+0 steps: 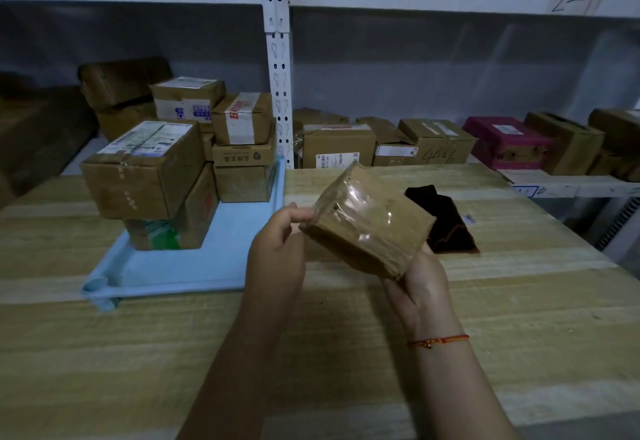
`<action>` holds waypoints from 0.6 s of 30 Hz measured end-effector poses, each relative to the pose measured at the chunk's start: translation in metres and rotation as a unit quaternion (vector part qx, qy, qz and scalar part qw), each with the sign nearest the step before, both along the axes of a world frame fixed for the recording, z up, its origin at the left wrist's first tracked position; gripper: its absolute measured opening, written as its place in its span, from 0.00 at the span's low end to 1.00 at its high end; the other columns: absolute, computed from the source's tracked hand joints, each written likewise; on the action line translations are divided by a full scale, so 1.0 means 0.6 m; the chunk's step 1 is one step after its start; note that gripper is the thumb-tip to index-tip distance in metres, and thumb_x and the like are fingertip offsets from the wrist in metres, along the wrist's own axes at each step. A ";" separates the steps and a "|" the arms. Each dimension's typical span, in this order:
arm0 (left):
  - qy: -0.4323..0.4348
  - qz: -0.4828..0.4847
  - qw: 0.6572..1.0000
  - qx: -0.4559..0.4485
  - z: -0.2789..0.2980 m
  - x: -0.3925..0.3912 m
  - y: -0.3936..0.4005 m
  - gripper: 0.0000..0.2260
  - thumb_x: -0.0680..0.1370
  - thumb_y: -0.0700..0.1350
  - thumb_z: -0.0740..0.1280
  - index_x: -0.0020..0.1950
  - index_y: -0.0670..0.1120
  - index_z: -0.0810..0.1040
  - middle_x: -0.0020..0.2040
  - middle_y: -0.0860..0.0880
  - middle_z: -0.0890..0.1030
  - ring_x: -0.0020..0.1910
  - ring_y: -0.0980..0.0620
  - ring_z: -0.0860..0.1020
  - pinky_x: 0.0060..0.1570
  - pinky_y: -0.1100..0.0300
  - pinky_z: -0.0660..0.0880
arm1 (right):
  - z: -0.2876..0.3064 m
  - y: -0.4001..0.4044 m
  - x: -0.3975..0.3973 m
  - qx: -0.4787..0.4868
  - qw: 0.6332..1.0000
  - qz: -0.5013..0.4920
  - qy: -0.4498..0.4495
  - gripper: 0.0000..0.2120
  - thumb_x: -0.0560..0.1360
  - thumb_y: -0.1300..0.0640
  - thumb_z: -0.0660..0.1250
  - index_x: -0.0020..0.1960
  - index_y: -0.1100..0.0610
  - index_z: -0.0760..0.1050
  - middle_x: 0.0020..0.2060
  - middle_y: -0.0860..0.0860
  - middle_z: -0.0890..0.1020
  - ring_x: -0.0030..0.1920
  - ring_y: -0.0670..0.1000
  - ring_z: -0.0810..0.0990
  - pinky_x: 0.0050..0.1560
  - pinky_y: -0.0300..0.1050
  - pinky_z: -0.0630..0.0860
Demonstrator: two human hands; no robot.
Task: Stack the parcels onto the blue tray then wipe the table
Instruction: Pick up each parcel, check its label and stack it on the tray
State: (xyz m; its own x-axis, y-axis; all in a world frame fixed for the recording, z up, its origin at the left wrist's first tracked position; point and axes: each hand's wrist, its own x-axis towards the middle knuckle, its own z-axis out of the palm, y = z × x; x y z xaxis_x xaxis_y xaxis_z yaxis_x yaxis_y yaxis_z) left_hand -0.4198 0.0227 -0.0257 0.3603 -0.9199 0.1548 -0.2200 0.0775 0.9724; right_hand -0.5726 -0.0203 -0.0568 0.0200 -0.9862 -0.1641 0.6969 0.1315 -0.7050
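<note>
While both of my hands are holding the small brown cardboard parcel wrapped in glossy clear tape (369, 221) above the pale wooden desk (519, 301), the head view is showing me that the light blue plastic tray (194, 266) is lying to my left of it, just past my left hand (277, 249). That hand is pinching the parcel's near-left corner with curled fingers, and my right hand (420, 284) is cupping it from beneath, palm up, fingers hidden under the box. The parcel is tilting, its long axis running from near left to far right, so I am judging that the coming move is a short carry leftward, with the left hand the nearer one to the tray.

On the tray, taped cardboard boxes with white labels (145, 169) are sitting stacked, some hanging over the ones below, and the bare strip of tray along the near edge is looking like the readiest landing spot. The tape is looking slick and the card stiff and flat-sided.

Just behind the parcel, a dark, soft crumpled cloth (446, 218) is lying on the desk, near my right hand, presumably for the wiping.
</note>
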 end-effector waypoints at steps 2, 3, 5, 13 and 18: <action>0.129 -0.017 0.991 0.018 0.005 0.003 0.001 0.13 0.79 0.37 0.61 0.46 0.49 0.84 0.52 0.58 0.83 0.58 0.52 0.79 0.59 0.49 0.76 | -0.002 -0.002 -0.005 0.017 1.000 0.002 -0.021 0.18 0.73 0.61 0.69 0.62 0.57 0.79 0.50 0.60 0.85 0.48 0.58 0.85 0.44 0.52 0.83; 0.184 -0.028 0.982 0.029 0.006 0.004 -0.001 0.12 0.79 0.38 0.61 0.46 0.45 0.84 0.48 0.54 0.85 0.53 0.50 0.81 0.53 0.50 0.80 | -0.003 -0.005 -0.007 0.026 0.999 0.001 -0.024 0.17 0.72 0.60 0.69 0.61 0.57 0.80 0.51 0.60 0.85 0.48 0.59 0.85 0.47 0.55 0.83; 0.216 -0.044 0.974 0.044 0.005 0.002 0.001 0.10 0.80 0.43 0.62 0.45 0.43 0.82 0.43 0.48 0.84 0.41 0.51 0.83 0.36 0.59 0.79 | -0.005 -0.011 -0.010 0.028 0.999 0.003 -0.034 0.12 0.73 0.60 0.65 0.55 0.57 0.82 0.57 0.62 0.82 0.55 0.61 0.82 0.59 0.60 0.78; 0.108 -0.038 0.993 -0.011 0.002 -0.005 0.011 0.07 0.74 0.40 0.72 0.49 0.41 0.77 0.48 0.60 0.78 0.39 0.70 0.79 0.34 0.75 0.73 | -0.011 -0.015 -0.016 -0.017 0.998 0.037 0.038 0.27 0.78 0.70 0.58 0.74 0.52 0.66 0.63 0.56 0.79 0.61 0.57 0.80 0.63 0.59 0.75; 0.094 -0.044 0.994 -0.028 0.007 -0.009 0.014 0.12 0.73 0.37 0.73 0.53 0.43 0.75 0.47 0.55 0.81 0.40 0.65 0.81 0.34 0.72 0.75 | -0.021 -0.016 -0.014 -0.004 0.997 0.054 0.046 0.23 0.78 0.72 0.60 0.71 0.60 0.67 0.57 0.63 0.82 0.54 0.57 0.82 0.54 0.51 0.80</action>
State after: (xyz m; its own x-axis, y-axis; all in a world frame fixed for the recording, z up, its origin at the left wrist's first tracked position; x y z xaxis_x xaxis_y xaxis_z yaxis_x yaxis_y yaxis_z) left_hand -0.4254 0.0309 -0.0213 0.3060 -0.9412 0.1435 -0.0249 0.1427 0.9894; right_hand -0.5811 -0.0301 -0.0692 0.1119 -0.9804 -0.1620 0.6111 0.1964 -0.7668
